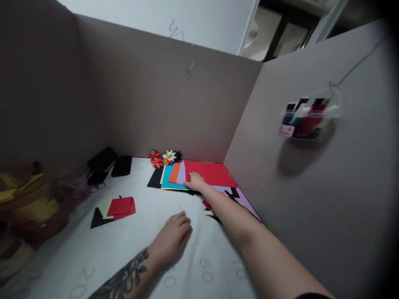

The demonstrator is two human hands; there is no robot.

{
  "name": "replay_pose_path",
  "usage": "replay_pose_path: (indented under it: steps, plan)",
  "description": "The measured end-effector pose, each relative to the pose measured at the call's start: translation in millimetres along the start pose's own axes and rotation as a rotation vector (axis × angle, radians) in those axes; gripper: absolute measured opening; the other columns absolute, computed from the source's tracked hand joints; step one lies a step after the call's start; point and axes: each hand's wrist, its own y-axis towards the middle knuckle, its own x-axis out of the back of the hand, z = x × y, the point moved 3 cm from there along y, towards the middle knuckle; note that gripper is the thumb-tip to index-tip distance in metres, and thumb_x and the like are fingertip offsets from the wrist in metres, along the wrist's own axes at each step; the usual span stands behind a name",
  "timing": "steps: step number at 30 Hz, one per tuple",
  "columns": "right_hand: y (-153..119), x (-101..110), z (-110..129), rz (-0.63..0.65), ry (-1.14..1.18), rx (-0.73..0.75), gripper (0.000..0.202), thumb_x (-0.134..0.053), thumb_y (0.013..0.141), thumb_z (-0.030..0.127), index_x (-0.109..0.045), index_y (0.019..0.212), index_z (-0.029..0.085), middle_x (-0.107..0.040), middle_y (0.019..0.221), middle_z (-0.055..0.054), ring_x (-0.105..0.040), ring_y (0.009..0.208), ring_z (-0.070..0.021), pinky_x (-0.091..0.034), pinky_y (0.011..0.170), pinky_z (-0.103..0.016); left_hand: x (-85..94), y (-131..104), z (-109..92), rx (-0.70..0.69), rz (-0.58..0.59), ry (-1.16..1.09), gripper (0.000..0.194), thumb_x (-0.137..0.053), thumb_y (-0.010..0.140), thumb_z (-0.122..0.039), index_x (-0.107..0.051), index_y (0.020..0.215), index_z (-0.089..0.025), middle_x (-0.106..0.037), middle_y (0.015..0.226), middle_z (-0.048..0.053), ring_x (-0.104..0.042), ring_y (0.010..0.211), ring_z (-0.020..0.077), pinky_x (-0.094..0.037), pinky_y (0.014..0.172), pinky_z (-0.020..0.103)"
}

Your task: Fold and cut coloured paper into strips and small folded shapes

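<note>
My right hand [196, 182] reaches to the back of the table and touches a red paper sheet [215, 172], fingers apart and thumb stretched to the left. Under the red sheet lie fanned sheets, among them an orange sheet [174, 173], a blue sheet [167, 179] and a black sheet [155, 178]. My left hand [173, 238] rests on the white table cover, its fingers curled together, with nothing visible in them. Small paper scraps [208, 209] lie partly behind my right forearm.
Folded paper stars [165, 158] stand at the back wall. Red, cream and black paper squares [120, 206] lie to the left, near two dark phone-like objects [121, 166]. A yellow-brown basket-like thing [28, 199] is blurred at far left. A clear holder [308, 118] hangs on the right wall.
</note>
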Motion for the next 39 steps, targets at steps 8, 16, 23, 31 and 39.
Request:
replay_pose_path:
  steps: [8, 16, 23, 31, 39]
  plan:
    - [3, 13, 14, 0.064, -0.135, 0.061, 0.038, -0.046, 0.083, 0.03, -0.056, 0.114, 0.011, -0.06, 0.117, -0.018, -0.057, 0.105, -0.0275, -0.044, 0.083, -0.032, 1.1, 2, 1, -0.016, 0.048, -0.03, 0.018, -0.049, 0.081, -0.014, -0.062, 0.091, -0.02, -0.064, 0.1, 0.006, -0.054, 0.103, 0.0212, -0.039, 0.099, 0.04]
    - [-4, 33, 30, 0.191, -0.294, 0.204, 0.044, -0.064, 0.072, 0.025, -0.058, 0.114, 0.012, -0.064, 0.109, -0.019, -0.061, 0.098, -0.0289, -0.046, 0.077, -0.031, 1.3, 2, 1, -0.024, 0.063, -0.033, 0.016, -0.05, 0.081, -0.015, -0.062, 0.091, -0.02, -0.064, 0.098, 0.006, -0.054, 0.1, 0.021, -0.04, 0.093, 0.038]
    - [1, 38, 28, 0.215, -0.394, 0.313, 0.05, -0.06, 0.073, 0.026, -0.052, 0.121, 0.014, -0.062, 0.111, -0.019, -0.061, 0.097, -0.0303, -0.047, 0.073, -0.033, 4.2, 2, 0, -0.038, 0.088, -0.047, 0.017, -0.049, 0.081, -0.014, -0.061, 0.091, -0.019, -0.064, 0.098, 0.006, -0.055, 0.099, 0.0205, -0.041, 0.091, 0.036]
    - [7, 41, 25, 0.3, -0.466, 0.456, 0.053, -0.061, 0.069, 0.03, -0.052, 0.121, 0.02, -0.064, 0.106, -0.013, -0.062, 0.089, -0.0261, -0.046, 0.066, -0.029, 3.8, 2, 0, -0.043, 0.093, -0.044, 0.018, -0.05, 0.08, -0.014, -0.062, 0.091, -0.02, -0.064, 0.097, 0.006, -0.055, 0.097, 0.0206, -0.041, 0.09, 0.035]
    - [7, 42, 26, 0.286, -0.502, 0.501, 0.047, -0.056, 0.073, 0.035, -0.055, 0.116, 0.015, -0.064, 0.105, -0.015, -0.062, 0.09, -0.0259, -0.045, 0.068, -0.029, 4.0, 2, 0, -0.043, 0.085, -0.044, 0.017, -0.05, 0.079, -0.014, -0.061, 0.09, -0.02, -0.063, 0.097, 0.005, -0.055, 0.095, 0.0195, -0.041, 0.088, 0.034]
